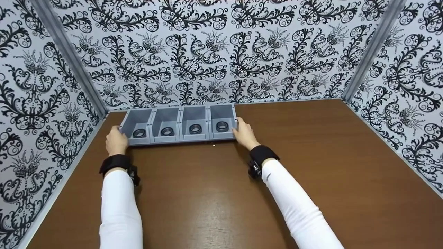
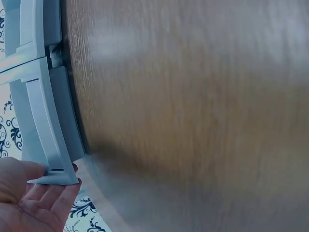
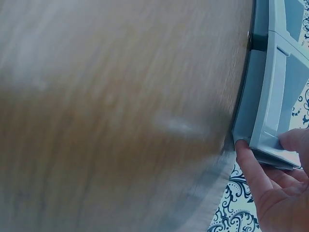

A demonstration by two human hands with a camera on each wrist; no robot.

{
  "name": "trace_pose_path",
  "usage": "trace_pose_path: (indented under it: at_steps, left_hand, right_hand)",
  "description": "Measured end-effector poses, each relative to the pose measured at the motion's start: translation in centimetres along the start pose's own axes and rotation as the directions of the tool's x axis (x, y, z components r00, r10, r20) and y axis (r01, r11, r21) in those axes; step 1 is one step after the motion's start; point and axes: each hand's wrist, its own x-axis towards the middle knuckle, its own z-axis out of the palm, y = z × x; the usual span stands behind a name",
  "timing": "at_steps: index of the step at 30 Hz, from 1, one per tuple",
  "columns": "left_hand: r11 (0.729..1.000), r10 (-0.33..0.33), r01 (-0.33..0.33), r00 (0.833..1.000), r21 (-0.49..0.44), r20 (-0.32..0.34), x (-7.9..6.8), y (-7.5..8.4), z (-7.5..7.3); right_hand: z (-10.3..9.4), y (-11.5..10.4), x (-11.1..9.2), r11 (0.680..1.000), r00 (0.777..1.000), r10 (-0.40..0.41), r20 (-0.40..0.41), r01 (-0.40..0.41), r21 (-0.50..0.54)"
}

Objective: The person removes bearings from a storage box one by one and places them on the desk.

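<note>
A joined row of grey plastic bins point(image 1: 165, 139) spans the space between both hands at the back of the table. Each compartment has one dark ring-shaped bearing point(image 1: 222, 130) lying near its front. My left hand point(image 1: 116, 141) grips the row's left end; in the left wrist view its thumb point(image 2: 33, 169) lies on the front corner and the fingers wrap beneath. At the opposite end my right hand point(image 1: 246, 134) holds the outer wall. The right wrist view shows a fingertip point(image 3: 241, 145) against the lower corner, with the thumb on the inner side.
Brown wood-grain table point(image 1: 328, 155) extends in front and to the right. Patterned black-and-white panels point(image 1: 207, 52) rise behind and at both sides, with grey corner posts point(image 1: 373, 48). A tiny pale speck point(image 1: 214, 145) lies just before the bins.
</note>
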Motion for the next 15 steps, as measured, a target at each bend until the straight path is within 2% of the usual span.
trace_pose_path:
  at_steps: [15]
  left_hand:
    - [1.0,0.019,-0.02,1.0,0.019,0.015,0.22,-0.27,-0.12]
  right_hand:
    - [-0.31,-0.19,-0.12,0.999,1.0,-0.001,0.008,0.001,0.033]
